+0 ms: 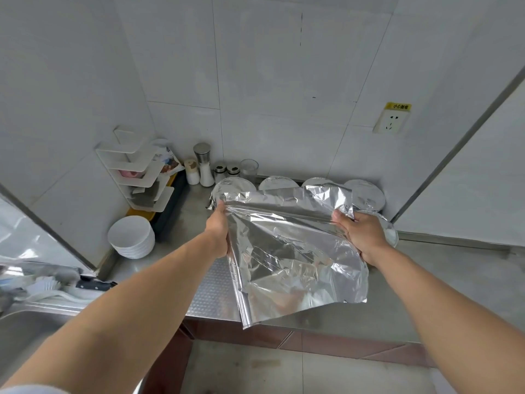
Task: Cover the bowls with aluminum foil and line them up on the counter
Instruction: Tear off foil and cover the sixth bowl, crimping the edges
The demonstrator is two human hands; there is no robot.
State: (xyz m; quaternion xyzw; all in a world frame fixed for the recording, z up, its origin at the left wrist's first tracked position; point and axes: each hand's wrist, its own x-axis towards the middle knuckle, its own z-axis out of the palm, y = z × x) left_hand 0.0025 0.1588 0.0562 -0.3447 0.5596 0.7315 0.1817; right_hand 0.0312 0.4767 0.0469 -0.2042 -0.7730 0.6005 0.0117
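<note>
I hold a large crinkled sheet of aluminum foil (289, 251) in the air over the steel counter (426, 280). My left hand (218, 228) grips its left edge and my right hand (360, 234) grips its right edge. Behind the sheet, several foil-covered bowls (277, 183) stand in a row along the back wall. Another white bowl (390, 233) shows partly behind my right hand, with foil over its top. A stack of bare white bowls (130, 236) sits at the left of the counter.
Salt and spice shakers (203, 169) and a glass (249, 169) stand at the back by a white corner rack (142, 172). A sink (25, 331) with a brush and a knife (93, 285) lies at the left. A wall socket (392, 122) is at the right.
</note>
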